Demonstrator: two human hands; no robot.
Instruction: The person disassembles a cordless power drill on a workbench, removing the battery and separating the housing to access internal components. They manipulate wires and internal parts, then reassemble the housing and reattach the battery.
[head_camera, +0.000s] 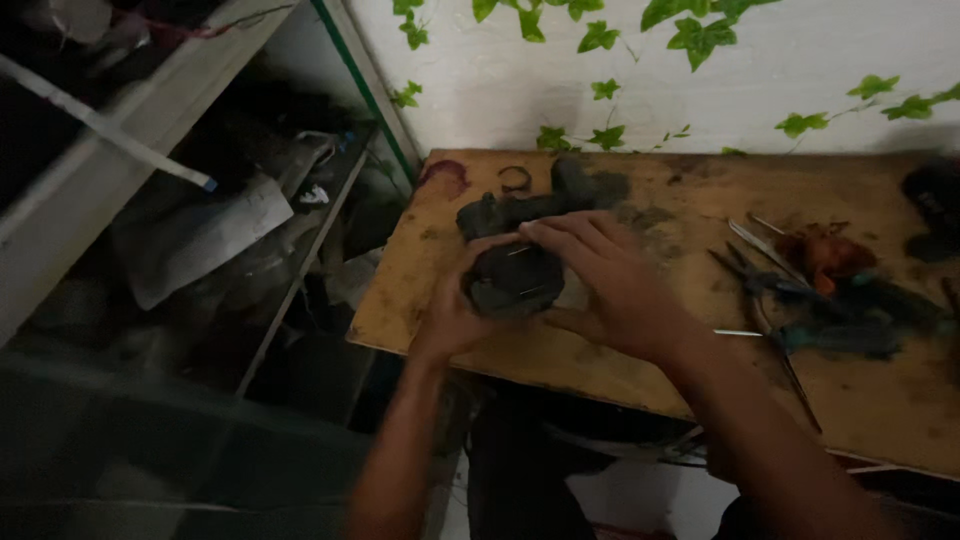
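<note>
While both hands clamp the dark round part (512, 280) near the wooden table's (600, 370) left edge, the left hand (450, 315) should brace as the right hand (615, 285) works it gently.

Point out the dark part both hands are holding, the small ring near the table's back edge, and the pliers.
dark part (512, 282): head view, its front face between the hands.
small ring (515, 179): head view, its rim.
pliers (790, 290): head view, the handles.

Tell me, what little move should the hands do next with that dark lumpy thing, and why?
Probably set it flat on the wooden table. Both the left hand and right hand clutch the dark part above the edge, with loose tools lying nearby.
</note>
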